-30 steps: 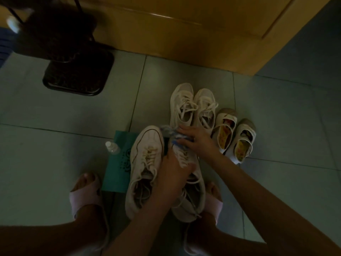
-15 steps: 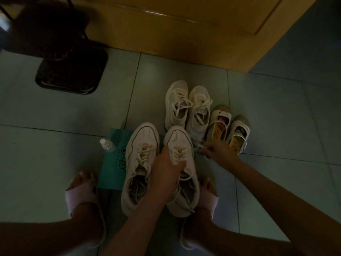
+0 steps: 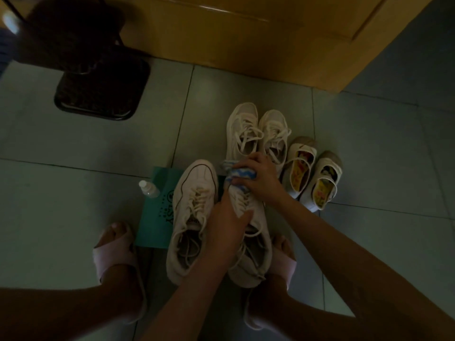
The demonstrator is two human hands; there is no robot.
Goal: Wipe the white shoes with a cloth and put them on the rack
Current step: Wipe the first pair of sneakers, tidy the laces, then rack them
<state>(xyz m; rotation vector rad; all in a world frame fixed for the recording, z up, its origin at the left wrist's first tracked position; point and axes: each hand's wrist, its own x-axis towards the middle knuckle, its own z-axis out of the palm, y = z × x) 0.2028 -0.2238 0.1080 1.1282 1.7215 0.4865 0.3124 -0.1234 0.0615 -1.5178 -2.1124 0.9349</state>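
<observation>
Two large white lace-up shoes stand side by side on the tiled floor between my feet. The left shoe (image 3: 190, 217) stands untouched. My left hand (image 3: 227, 227) grips the right shoe (image 3: 253, 254) over its laces. My right hand (image 3: 261, 179) holds a blue-and-white cloth (image 3: 240, 174) bunched on that shoe's toe, which the cloth hides. A dark rack (image 3: 103, 92) stands at the far left.
A second white sneaker pair (image 3: 256, 134) and a small strap-shoe pair (image 3: 312, 173) stand beyond my hands. A teal bag (image 3: 160, 212) lies under the left shoe, a small clear bottle (image 3: 148, 189) beside it. A wooden door (image 3: 246, 33) closes the far side.
My right hand, which had swung off to the right of the shoe half a second ago, has come back onto the toe with the cloth. My left hand has kept its grip.
</observation>
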